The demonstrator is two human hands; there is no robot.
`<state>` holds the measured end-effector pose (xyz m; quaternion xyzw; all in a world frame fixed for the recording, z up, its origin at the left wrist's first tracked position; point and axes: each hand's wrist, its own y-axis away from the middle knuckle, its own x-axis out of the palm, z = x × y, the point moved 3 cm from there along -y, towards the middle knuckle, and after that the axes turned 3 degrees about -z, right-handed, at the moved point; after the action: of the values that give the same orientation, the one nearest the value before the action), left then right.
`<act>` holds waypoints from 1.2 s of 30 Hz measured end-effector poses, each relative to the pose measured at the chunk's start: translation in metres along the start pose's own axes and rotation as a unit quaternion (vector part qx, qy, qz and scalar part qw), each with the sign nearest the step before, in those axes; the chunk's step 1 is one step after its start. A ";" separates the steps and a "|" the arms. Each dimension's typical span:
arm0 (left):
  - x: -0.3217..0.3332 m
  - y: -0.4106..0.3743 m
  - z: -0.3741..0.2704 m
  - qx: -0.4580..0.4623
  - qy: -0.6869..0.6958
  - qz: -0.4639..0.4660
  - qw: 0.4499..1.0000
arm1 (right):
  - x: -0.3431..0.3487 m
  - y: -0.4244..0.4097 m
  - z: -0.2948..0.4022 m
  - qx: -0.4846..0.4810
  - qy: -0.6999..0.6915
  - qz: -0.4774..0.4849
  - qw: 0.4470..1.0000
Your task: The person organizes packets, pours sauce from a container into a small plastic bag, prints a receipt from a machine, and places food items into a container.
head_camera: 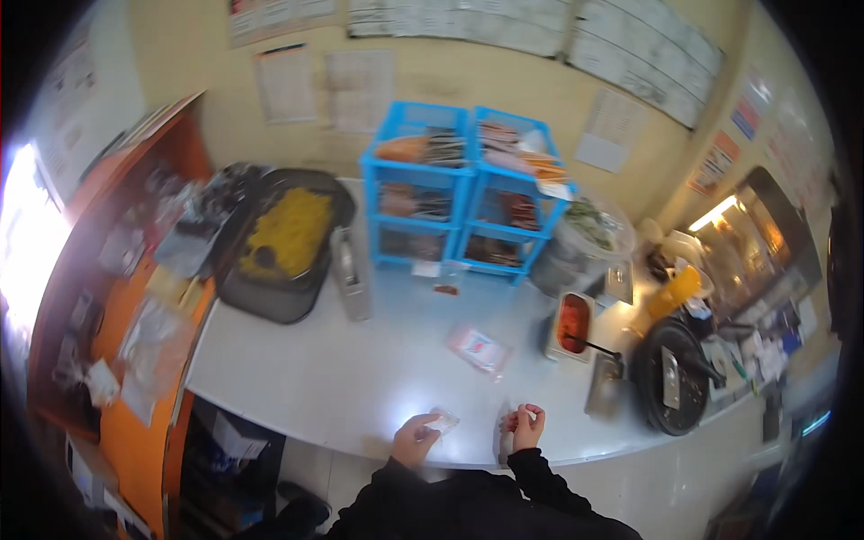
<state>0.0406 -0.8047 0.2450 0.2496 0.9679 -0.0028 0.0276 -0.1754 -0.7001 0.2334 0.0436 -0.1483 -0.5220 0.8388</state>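
Near the front edge of the white table, my left hand pinches a small clear plastic bag between thumb and fingers. To its right is my right hand, raised just over the tabletop with its fingers curled in. Whether anything small sits between those fingertips is too blurred to tell. Beyond both hands lies a flat clear plastic packet with a printed label. Farther back, a small clear sachet with brown contents rests before the blue plastic racks.
Left stands a black tray of yellow food, with metal tongs beside it. At right are a metal container of red sauce with a ladle, a black round pan, a clear tub and a lit display cabinet. An orange shelf borders the left.
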 end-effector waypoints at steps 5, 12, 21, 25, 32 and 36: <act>0.053 -0.031 0.008 0.017 0.079 0.016 0.997 | -0.037 -0.063 0.034 0.007 -0.127 -0.124 0.984; 0.118 -0.088 -0.035 0.015 0.091 0.040 0.995 | -0.059 -0.145 0.055 -0.006 -0.194 -0.024 0.981; 0.176 -0.174 -0.038 0.018 0.139 0.023 0.990 | -0.176 -0.152 0.096 -0.241 0.631 -0.223 0.703; 0.181 -0.223 -0.013 0.009 -0.021 0.027 0.999 | -0.187 -0.132 0.109 -0.128 0.628 -0.203 0.740; 0.171 -0.230 0.001 0.150 -0.220 -0.203 0.942 | -0.184 -0.117 0.112 -0.050 0.609 -0.184 0.770; 0.204 -0.187 -0.049 0.074 0.019 -0.196 0.978 | -0.197 -0.128 0.109 -0.047 0.536 -0.164 0.827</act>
<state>-0.2304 -0.8693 0.2810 0.0560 0.9956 -0.0746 -0.0099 -0.3984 -0.5741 0.2681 0.3003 0.3583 -0.5531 0.6896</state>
